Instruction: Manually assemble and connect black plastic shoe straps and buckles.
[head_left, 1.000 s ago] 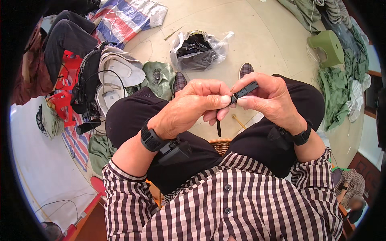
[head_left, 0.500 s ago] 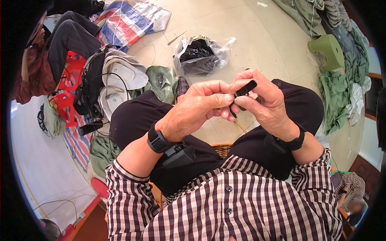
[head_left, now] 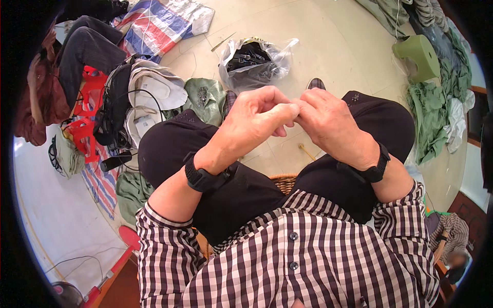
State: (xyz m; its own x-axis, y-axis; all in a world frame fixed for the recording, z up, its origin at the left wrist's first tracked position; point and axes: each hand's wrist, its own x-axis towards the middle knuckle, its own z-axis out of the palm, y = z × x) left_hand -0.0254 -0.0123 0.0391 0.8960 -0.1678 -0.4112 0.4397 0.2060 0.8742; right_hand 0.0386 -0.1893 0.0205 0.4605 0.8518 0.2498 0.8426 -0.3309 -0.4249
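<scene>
Above my knees, my left hand (head_left: pixel 255 122) and my right hand (head_left: pixel 331 122) meet at the fingertips. The left thumb and fingers are pinched together. Curled fingers on the right hand turn their knuckles upward. Whatever lies between the hands is hidden by the fingers. On the floor beyond them sits a clear plastic bag (head_left: pixel 281 72) filled with black straps and buckles (head_left: pixel 250 57). Below the hands, a thin yellowish stick (head_left: pixel 307 152) shows between my legs, and a wicker basket (head_left: pixel 284 181) is partly visible.
Cream padded fabric pieces (head_left: pixel 162 92), a grey-green cloth (head_left: pixel 205 99) and red plastic stools (head_left: pixel 91 90) crowd the left. A seated person's leg (head_left: pixel 90 49) is behind them, near a striped tarp (head_left: pixel 162 25). At right are a green stool (head_left: pixel 418 56) and green cloth (head_left: pixel 427 126).
My right hand has turned over, knuckles up, and the small black piece that showed in its fingers is now out of sight. A checked shoe has come into view beyond the right hand.
</scene>
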